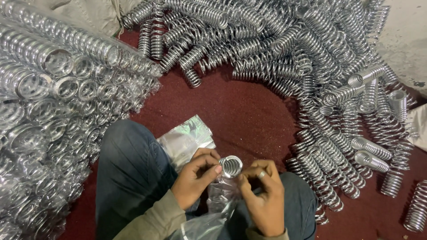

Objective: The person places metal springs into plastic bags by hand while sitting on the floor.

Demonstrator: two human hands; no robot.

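Observation:
A shiny metal coil spring (231, 166) stands end-up between my hands, partly inside a clear plastic bag (217, 200) that hangs down over my lap. My left hand (195, 178) pinches the bag's mouth at the spring's left side. At the right side, my right hand (262, 193), with a ring on one finger, grips the bag's other edge. A small stack of flat clear bags (184, 138) lies on my left knee, just above my left hand.
A big loose heap of bare springs (311, 58) spreads across the top and right of the dark red floor (240, 106). Bagged springs (49, 102) are stacked high on the left. My legs in blue jeans (129, 173) are folded beneath the hands.

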